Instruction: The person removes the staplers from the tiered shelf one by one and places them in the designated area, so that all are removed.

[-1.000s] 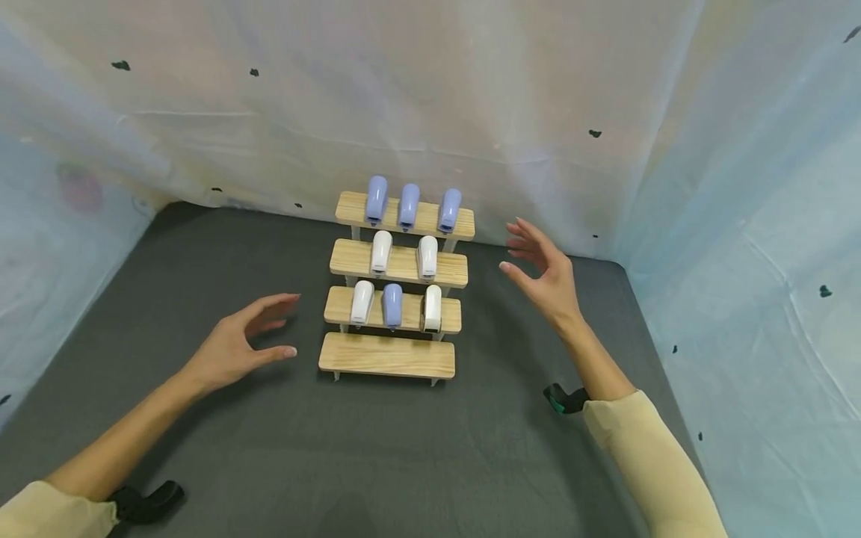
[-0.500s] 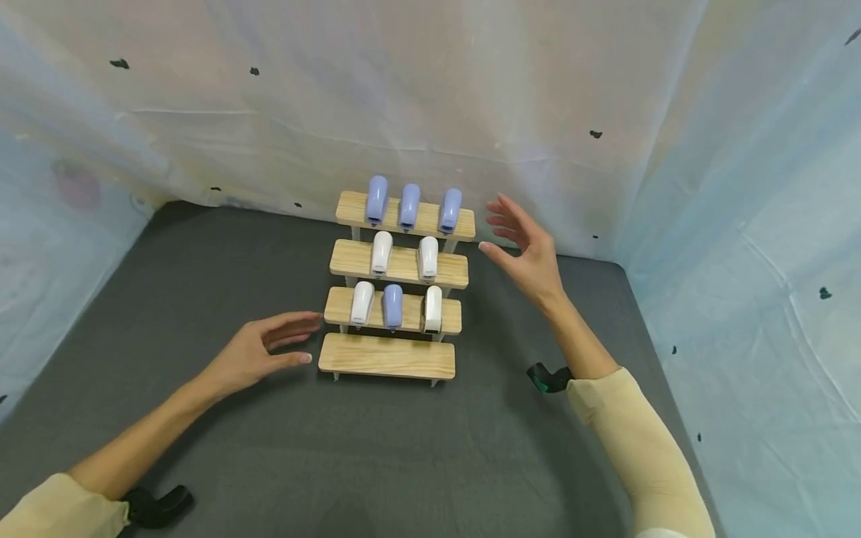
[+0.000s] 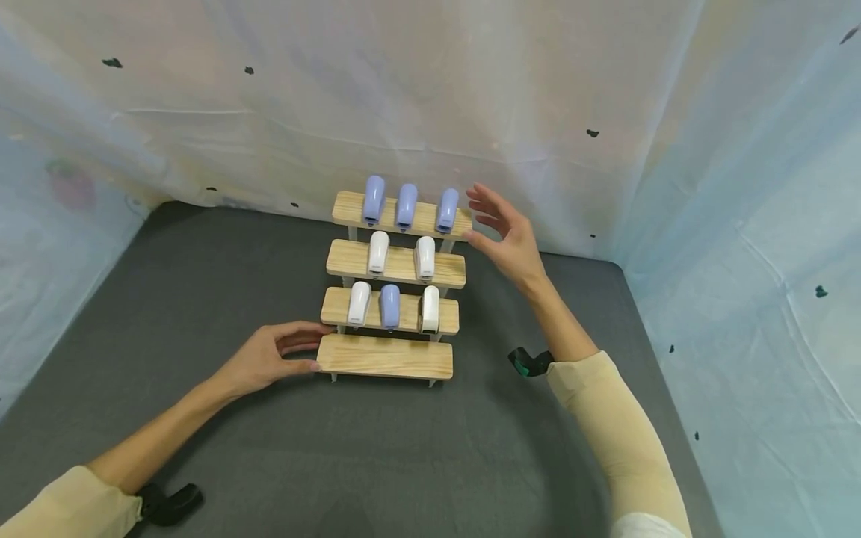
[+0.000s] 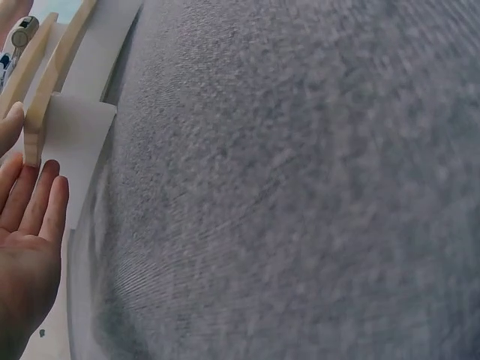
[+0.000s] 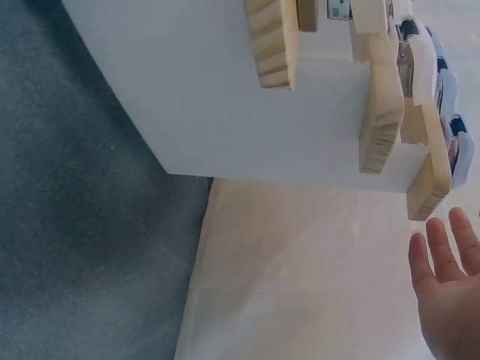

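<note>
A stepped wooden display rack (image 3: 386, 357) with white side supports stands on the dark cloth. My left hand (image 3: 265, 357) is at the left end of its lowest board, fingers extended; in the left wrist view the fingertips (image 4: 51, 169) are right at a board's end. My right hand (image 3: 507, 243), fingers spread, is beside the right end of the top board; the right wrist view shows its fingertips just off that corner. Three lavender staplers (image 3: 406, 205) sit on the top board. The second board bears two white staplers (image 3: 379, 252). A lavender stapler (image 3: 389, 305) sits between two white ones on the third.
A pale fabric backdrop (image 3: 336, 97) hangs close behind the rack, and a bluish sheet (image 3: 753, 246) closes off the right side. Dark grey cloth (image 3: 377, 456) spreads around and in front of the rack. Black wrist mounts (image 3: 531, 362) hang under both forearms.
Both hands have moved inward to the rack: the left rightward and slightly down to the lowest board's end, the right leftward and up to the top board's end. The staplers stay in place.
</note>
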A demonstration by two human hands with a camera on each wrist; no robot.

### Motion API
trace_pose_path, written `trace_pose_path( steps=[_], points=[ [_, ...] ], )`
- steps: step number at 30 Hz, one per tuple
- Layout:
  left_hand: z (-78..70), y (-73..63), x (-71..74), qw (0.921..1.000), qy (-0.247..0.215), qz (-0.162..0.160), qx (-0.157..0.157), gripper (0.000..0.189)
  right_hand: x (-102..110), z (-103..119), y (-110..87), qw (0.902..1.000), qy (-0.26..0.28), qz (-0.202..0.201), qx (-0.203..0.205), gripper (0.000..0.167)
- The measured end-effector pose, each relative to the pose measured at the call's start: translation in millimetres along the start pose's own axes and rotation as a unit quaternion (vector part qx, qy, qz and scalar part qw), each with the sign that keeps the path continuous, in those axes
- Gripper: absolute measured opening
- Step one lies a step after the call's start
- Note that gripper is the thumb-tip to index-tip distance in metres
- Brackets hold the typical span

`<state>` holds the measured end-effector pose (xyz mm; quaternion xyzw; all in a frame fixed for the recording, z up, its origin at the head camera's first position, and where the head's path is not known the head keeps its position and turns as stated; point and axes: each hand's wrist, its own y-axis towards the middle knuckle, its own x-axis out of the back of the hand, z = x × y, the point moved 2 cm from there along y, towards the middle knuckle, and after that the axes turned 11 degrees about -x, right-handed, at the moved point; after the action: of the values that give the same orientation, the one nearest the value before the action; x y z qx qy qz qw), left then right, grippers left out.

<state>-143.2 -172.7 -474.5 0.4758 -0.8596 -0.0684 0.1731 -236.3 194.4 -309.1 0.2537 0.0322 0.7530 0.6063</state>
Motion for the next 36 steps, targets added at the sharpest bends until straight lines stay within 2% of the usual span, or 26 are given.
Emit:
trace_pose_path(
  steps=[5,12,20,24,30,36],
  points=[
    [2.3,-1.1,-2.6,0.9998,-0.007,-0.005,0.018,0.059,-5.1,-0.5,4.7,1.0,-0.001,0.007,-0.006,0.065],
    [4.2,-3.6,-7.9,0.9978,-0.051,-0.009,0.041,0.06,-9.7,0.6,8.2,0.9997,-0.014,0.01,-0.018,0.065],
    [6.7,-6.6,-9.4,0.9969,-0.067,-0.022,0.035,0.06,-15.5,-1.4,15.3,0.9996,-0.012,0.008,-0.026,0.064],
    [5.4,-5.8,-10.2,0.997,-0.067,-0.021,0.033,0.061,-17.0,0.1,14.4,0.9991,-0.027,0.006,-0.03,0.063],
    [4.1,-5.9,-11.2,0.9961,-0.073,-0.019,0.047,0.063,-18.3,1.1,14.4,0.9979,-0.054,0.007,-0.034,0.063],
    [3.1,-6.2,-11.0,0.996,-0.073,-0.021,0.047,0.063,-16.5,-1.2,16.1,0.9987,-0.037,0.008,-0.033,0.063]
  ],
)
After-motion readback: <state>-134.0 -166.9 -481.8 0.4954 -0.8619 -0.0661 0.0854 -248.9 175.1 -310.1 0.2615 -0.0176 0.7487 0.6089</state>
